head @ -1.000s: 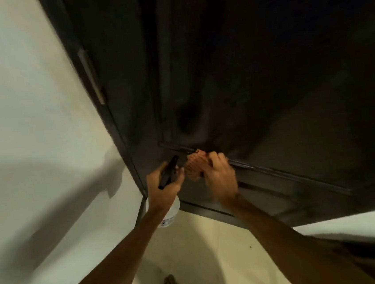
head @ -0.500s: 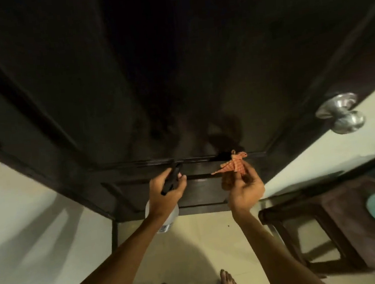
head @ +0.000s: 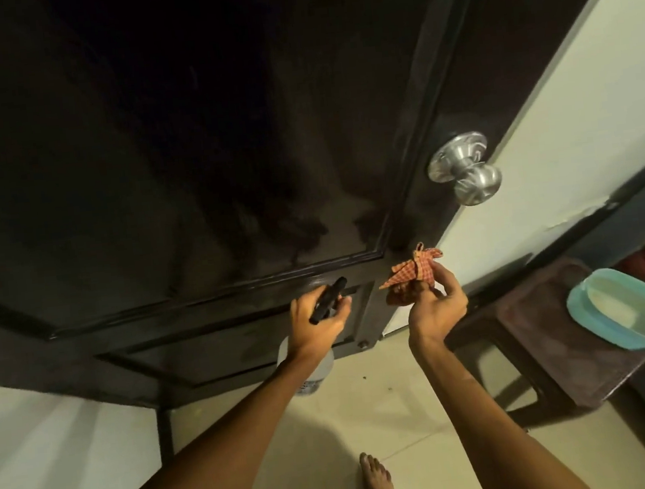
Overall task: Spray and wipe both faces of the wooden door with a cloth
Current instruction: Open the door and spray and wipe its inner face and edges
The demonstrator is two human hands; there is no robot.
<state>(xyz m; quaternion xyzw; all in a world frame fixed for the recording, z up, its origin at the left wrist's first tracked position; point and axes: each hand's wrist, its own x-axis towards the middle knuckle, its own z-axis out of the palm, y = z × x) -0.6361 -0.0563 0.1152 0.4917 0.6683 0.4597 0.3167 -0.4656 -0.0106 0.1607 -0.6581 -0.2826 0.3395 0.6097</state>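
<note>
Door [head: 184, 159]: one, dark wood with a raised panel frame, filling the upper left; its face shows wet-looking streaks above the lower rail
Wall [head: 576, 98]: one pale stretch to the right of the door edge
Floor [head: 371, 418]: pale tiles below
Stool [head: 542, 340]: one, dark brown, at the right, near the door's free edge
Basin [head: 608, 329]: one, teal, resting on the stool top
Hands: two, both raised before the door's lower rail
Left hand [head: 317, 324]: fingers curled round the black trigger head of the spray bottle
Right hand [head: 435, 312]: fingertips and thumb pinching the cloth from below
Spray bottle [head: 313, 378]: one, its white body hanging under the left wrist
Knob [head: 473, 176]: one, silver metal, on the door edge above the right hand
Cloth [head: 411, 270]: one, orange check, bunched, held up by the door's right edge; whether it touches the wood I cannot tell
Feet: two, bare, at the bottom edge
</note>
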